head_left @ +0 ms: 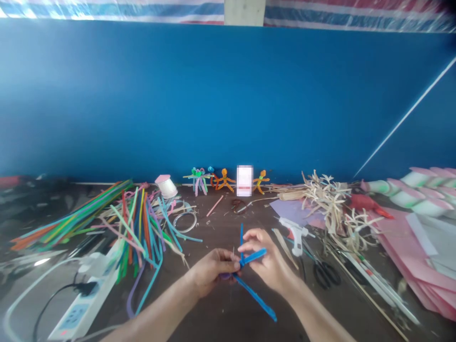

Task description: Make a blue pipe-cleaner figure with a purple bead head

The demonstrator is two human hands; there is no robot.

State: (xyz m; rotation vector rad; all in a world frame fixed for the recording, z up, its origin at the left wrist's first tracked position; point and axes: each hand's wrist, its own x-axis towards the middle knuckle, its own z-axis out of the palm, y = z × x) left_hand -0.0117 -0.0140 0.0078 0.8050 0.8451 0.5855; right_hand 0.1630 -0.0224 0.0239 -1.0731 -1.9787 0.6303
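My left hand (219,268) is closed in a pinch on the crossing point of several blue pipe cleaners (258,299). One strand points up, a thicker folded one points right, and a long one slants toward the lower right. Something purple (225,275) shows under my left fingers, its shape mostly hidden. My right hand (270,263) curls round the upright and folded blue strands, with fingertips at the upright one. The folded strand crosses in front of the right palm, and the right thumb is partly covered.
Loose coloured pipe cleaners (142,228) and a power strip (83,304) lie left. Small pipe-cleaner figures (224,179) stand along the blue wall. At right are a glue gun (295,232), black-handled scissors (326,274), dried stems (331,204) and pink sheets (409,251).
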